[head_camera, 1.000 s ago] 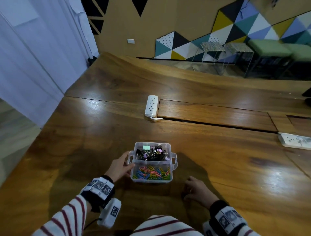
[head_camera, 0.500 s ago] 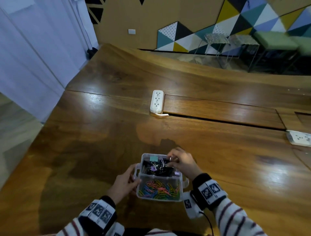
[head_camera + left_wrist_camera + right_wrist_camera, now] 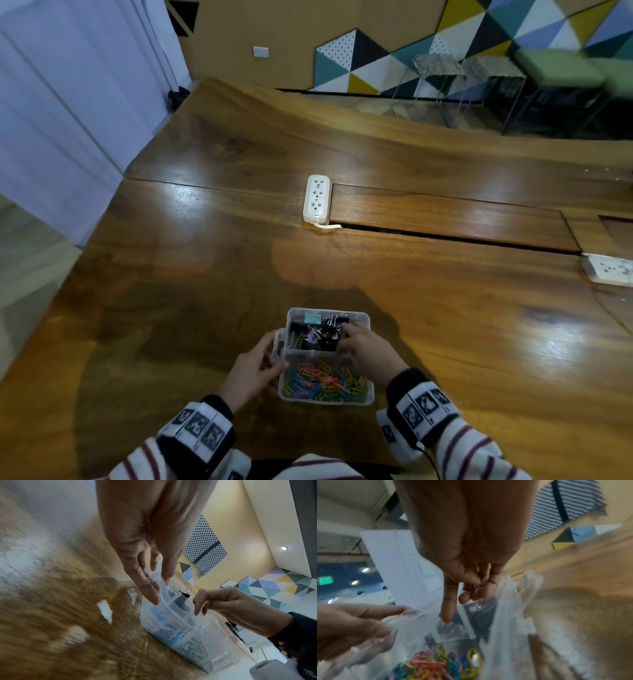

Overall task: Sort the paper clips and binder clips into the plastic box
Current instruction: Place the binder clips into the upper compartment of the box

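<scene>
My right hand (image 3: 368, 349) reaches down into the far compartment of the plastic box (image 3: 369, 394), fingers pointing at the heap of binder clips (image 3: 317, 334). In the right wrist view my forefinger (image 3: 447, 607) is stretched straight down to the clips while the thumb and other fingers curl close together above them; whether they pinch a clip I cannot tell, for the picture is blurred. My left hand (image 3: 251, 371) is at the box's left side, thumb and fingertips (image 3: 149, 592) holding the clear handle tab on the rim, as the left wrist view shows, with the fingers only lightly bent.

The box stands on the wooden surface (image 3: 171, 308) just in front of me, its lid off or out of sight. It is split crosswise: the far half holds the binder clips, mostly black with a purple one and a mint-green one among them, wire handles sticking up; the near half holds the paper clips (image 3: 322, 380), a bright tangle of pink, blue, yellow, green and orange. Both my wrists wear black bands with printed marker squares, over striped sleeves (image 3: 476, 452).

Farther off on the surface lies a white power strip (image 3: 317, 197) beside a long slot, and a second white strip (image 3: 609, 269) at the right edge. Beyond stands a wall with coloured triangular panels (image 3: 445, 44), green-seated stools (image 3: 558, 72) before it, and a white curtain (image 3: 61, 120) at the left
</scene>
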`<state>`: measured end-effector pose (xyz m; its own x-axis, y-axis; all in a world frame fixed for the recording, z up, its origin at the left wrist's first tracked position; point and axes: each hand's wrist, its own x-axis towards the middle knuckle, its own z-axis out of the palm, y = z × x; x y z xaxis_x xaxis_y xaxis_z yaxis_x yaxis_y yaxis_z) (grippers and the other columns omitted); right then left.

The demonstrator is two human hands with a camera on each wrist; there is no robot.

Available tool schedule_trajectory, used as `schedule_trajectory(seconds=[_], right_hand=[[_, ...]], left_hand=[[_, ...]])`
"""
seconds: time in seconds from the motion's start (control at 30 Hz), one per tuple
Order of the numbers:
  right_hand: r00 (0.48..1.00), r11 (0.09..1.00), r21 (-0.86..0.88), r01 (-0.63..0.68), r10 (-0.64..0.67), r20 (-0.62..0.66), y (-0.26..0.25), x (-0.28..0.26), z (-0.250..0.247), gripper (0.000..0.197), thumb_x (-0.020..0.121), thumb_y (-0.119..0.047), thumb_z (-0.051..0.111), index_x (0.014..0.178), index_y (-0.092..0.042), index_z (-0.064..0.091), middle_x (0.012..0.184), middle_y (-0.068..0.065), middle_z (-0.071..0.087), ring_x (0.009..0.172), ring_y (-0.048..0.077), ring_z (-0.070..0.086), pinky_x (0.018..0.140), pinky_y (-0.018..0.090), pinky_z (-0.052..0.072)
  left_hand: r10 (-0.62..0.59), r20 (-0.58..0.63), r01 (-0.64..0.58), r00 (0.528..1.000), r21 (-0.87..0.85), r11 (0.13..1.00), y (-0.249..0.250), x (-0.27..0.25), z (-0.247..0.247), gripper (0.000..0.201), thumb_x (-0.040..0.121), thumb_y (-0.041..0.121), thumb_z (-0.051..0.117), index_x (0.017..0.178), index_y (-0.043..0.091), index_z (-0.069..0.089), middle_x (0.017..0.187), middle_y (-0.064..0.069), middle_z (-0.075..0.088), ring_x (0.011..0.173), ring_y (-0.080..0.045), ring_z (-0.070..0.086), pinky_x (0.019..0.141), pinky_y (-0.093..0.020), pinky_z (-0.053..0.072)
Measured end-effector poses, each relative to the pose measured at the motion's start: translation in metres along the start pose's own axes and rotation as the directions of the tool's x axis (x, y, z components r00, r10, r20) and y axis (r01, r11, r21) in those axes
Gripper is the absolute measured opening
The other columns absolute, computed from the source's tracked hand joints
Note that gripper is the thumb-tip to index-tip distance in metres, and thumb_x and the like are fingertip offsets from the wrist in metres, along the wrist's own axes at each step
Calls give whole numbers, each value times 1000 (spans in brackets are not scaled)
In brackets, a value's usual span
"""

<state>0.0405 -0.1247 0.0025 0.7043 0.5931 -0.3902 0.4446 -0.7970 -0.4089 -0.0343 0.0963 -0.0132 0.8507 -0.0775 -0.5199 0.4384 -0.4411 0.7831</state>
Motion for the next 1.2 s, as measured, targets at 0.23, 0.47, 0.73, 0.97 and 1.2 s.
schedule_trajectory(seconds=[0.23,0.47,0.73,0.97,1.2], right_hand=[[997,989,132,-70,74,-27,-3,5,2,34,86,-3,49,113,-23,44,117,4,57,102,24,57,85,41,50],[992,999,23,32,-29,-121,-7,-13,7,23,93,-13,43,113,-15,53,121,1,53,112,16,42,100,33,39],[846,976,204,-71,168,-507,13,-37,8,27,86,-12,44,110,-14,57,109,-3,56,98,10,53,77,19,48],[896,607,704,-370,434,96,53,-50,28,25,98,-29,33,81,-18,48,69,0,56,56,11,53,51,21,43],[927,651,709,-270,376,8,41,-38,32,27,99,-28,32,99,-14,55,69,-2,58,54,10,53,44,14,42]], left_hand=[[-11,-2,11,1000,-13,1000,3,-2,1,56,90,23,52,138,31,25,108,2,60,86,-9,65,65,-22,57],[-3,0,3,1000,-49,999,4,-1,1,57,88,25,53,138,33,26,110,1,60,89,-12,67,63,-24,58],[-52,-34,50,998,-50,998,2,3,0,34,87,21,55,119,25,42,104,-4,63,85,-16,68,67,-31,60],[-37,-54,36,998,-27,999,6,9,-2,18,89,20,54,97,4,51,97,-8,66,82,-20,69,68,-34,60],[-26,-49,25,998,-19,1000,10,13,-7,16,88,18,56,91,3,50,100,-11,65,83,-19,68,67,-30,59]])
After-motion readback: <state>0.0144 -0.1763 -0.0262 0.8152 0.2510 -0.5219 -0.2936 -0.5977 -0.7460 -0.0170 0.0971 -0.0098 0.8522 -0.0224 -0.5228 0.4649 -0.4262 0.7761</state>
